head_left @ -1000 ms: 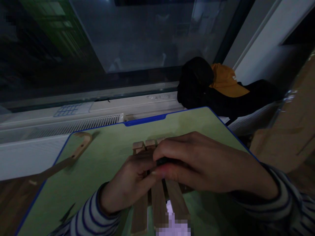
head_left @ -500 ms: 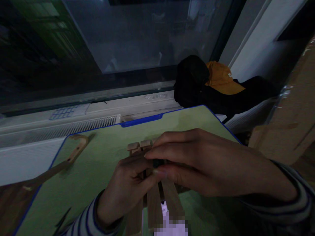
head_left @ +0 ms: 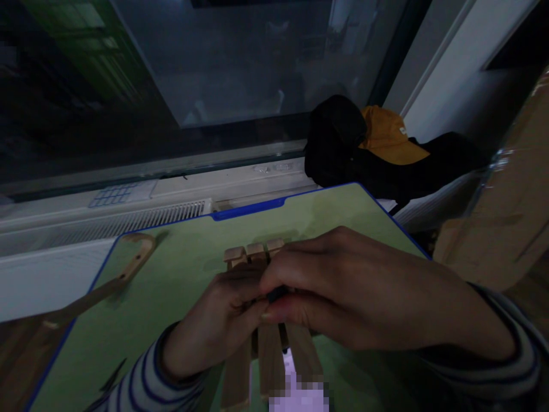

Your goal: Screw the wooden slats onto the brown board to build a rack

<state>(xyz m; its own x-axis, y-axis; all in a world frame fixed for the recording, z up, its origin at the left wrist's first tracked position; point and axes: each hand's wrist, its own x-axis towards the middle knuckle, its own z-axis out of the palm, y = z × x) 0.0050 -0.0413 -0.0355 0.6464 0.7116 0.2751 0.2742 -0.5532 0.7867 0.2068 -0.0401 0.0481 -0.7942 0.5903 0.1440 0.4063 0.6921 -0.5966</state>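
A set of joined wooden slats [head_left: 269, 357] lies lengthwise on a green board [head_left: 180, 274] with a blue rim. My left hand [head_left: 214, 326] grips the slats from the left side, fingers curled over them. My right hand [head_left: 355, 292] lies across the slats from the right, thumb and fingers pinched on a small dark object [head_left: 277, 294] that I cannot make out. The slats' far ends [head_left: 251, 252] stick out beyond my fingers.
A curved wooden piece [head_left: 107, 283] rests on the board's left edge. A black bag with an orange cap [head_left: 386, 137] sits on the sill at the back right. A radiator grille [head_left: 128, 220] and dark window lie behind. Cardboard [head_left: 506, 229] stands at the right.
My right fingers have closed tighter over the dark object on the slats. Both hands stay in nearly the same spot; the view shifted slightly.
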